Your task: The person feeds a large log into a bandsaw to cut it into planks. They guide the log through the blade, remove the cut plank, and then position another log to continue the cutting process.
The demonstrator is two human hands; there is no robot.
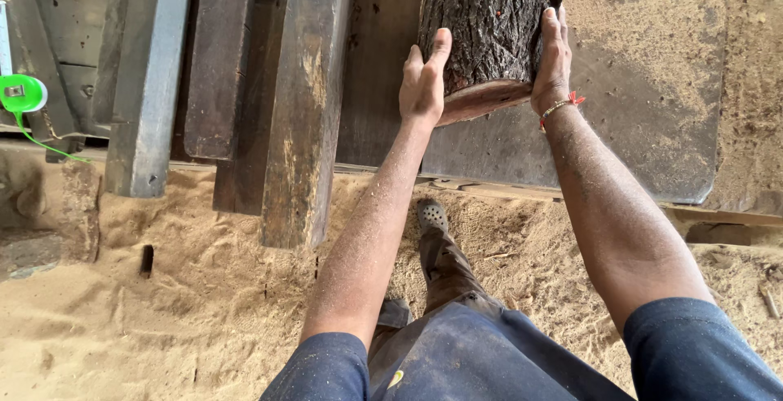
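the log [489, 30] lies on the dark, dusty metal table [652, 124], its cut end facing the person and its far end running out of the top of the view. it has bark all round and the near cut face shows a reddish-brown rim. judging from how it lies, it is already up on the table and not on the sawdust-covered floor [163, 311]; no fresh cut shows in the part that is visible, and whether any lies further up cannot be told.

both arms reach forward, nearly straight, from the dark blue sleeves, forearms dusted with sawdust. the left hand [424, 83] lies flat against the left flank of the log near its cut end, fingers held together and pointing away, the thumb raised along the bark. the right hand [553, 62] presses on the right flank in the same way, palm inward, fingers together and stretched up the bark; a thin bracelet with a red thread [561, 106] sits at that wrist. the log is clasped between the two palms, neither hand wrapping round it.

left of the log, several long squared timbers [306, 107] lie side by side, their ends sticking out over the table's edge. a green tape measure [23, 93] sits at the far left. one grey shoe [432, 215] stands in the sawdust below
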